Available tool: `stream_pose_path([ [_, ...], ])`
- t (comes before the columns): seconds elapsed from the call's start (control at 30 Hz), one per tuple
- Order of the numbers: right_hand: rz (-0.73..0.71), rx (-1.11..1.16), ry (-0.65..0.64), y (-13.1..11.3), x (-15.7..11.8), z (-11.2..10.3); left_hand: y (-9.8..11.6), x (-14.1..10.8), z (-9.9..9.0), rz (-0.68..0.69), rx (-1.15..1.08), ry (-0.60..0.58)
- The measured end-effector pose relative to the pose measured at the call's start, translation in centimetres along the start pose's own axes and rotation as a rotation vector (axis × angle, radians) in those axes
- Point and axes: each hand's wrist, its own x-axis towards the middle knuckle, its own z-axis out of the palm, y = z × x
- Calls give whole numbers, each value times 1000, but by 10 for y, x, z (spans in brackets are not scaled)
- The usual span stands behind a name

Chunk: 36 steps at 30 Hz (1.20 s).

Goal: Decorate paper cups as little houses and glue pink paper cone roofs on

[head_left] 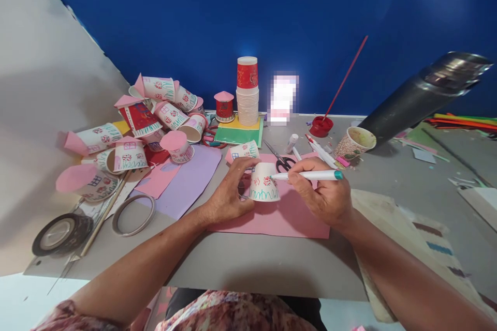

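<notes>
My left hand (233, 191) grips a white paper cup (264, 186) from its left side, the cup upside down with its wide rim low. Red flower marks and a green wavy line decorate its wall. In my right hand (322, 196) is a green marker (306, 175), its tip at the cup's right side. Beneath both hands lies a pink paper sheet (295, 222). Just behind the held cup, another decorated cup (244, 151) rests on its side. Black-handled scissors (285, 163) lie by my right fingers, partly covered.
Decorated cups with pink paper roofs (130, 154) are heaped at the left. A stack of paper cups (247, 103) stands at the back. Tape rolls (58, 235), a patterned cup (355, 145), a dark flask (411, 103) and a cloth (382, 232) surround the work spot.
</notes>
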Motion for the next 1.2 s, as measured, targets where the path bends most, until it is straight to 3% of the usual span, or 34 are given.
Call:
stream_pose_path([
  [1.2,-76,-31,-55,-4,-2,1,9,1,-1,-6,96,-60],
])
